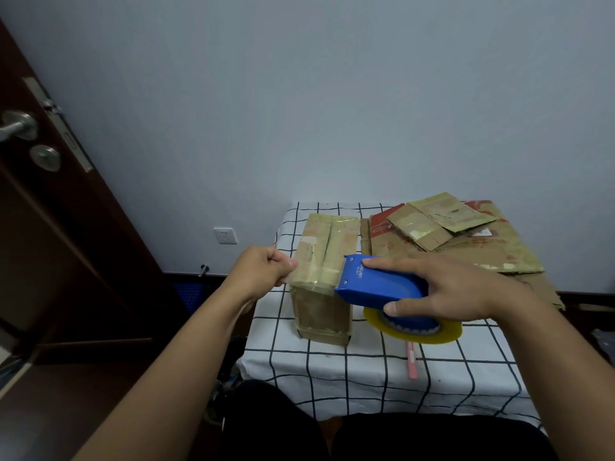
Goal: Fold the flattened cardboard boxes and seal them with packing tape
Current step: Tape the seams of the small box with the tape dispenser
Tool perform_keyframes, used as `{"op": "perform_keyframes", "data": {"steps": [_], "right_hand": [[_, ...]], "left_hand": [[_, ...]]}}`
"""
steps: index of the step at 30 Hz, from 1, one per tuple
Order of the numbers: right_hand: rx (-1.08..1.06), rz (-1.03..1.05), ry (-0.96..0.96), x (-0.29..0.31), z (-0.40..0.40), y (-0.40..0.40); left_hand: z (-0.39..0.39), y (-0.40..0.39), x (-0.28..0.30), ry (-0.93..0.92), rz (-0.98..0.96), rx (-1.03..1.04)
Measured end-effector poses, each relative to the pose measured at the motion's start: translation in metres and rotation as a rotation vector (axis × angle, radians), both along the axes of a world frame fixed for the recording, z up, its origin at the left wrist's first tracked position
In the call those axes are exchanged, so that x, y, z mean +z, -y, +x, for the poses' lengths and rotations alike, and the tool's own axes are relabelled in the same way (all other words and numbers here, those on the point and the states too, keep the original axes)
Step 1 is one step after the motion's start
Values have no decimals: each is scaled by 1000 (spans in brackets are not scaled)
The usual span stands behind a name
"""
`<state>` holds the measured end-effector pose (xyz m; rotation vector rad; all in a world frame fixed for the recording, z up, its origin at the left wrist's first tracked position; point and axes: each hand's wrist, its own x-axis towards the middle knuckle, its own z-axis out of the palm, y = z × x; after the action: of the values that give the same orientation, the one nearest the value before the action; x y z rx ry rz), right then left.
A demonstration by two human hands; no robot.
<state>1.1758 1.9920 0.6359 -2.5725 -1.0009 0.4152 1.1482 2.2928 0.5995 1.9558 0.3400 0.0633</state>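
A folded cardboard box (324, 261) stands upright on the checked tablecloth (366, 371), its top flaps closed and covered in clear tape. My right hand (446, 289) grips a blue tape dispenser (379, 282) with a yellowish tape roll (432, 334), its blade end at the box's top right edge. My left hand (263, 267) pinches the free end of the tape strip (314, 272), which is stretched across the near part of the box top.
A pile of flattened cardboard boxes (466, 237) lies at the table's back right. A pink pen-like stick (412, 361) lies under the dispenser. A dark wooden door (50, 201) stands at the left; a wall socket (225, 235) is behind the table.
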Motion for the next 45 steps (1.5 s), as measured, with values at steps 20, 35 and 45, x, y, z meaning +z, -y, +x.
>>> {"op": "perform_keyframes", "data": {"steps": [20, 35, 45], "right_hand": [[0, -32, 16, 8, 21, -21], [-13, -8, -29, -2, 21, -20], [-20, 54, -80, -8, 21, -15]], "left_hand": [[5, -4, -19, -96, -75, 91], [8, -7, -28, -184, -157, 85], [-3, 8, -46, -226, -523, 321]]}}
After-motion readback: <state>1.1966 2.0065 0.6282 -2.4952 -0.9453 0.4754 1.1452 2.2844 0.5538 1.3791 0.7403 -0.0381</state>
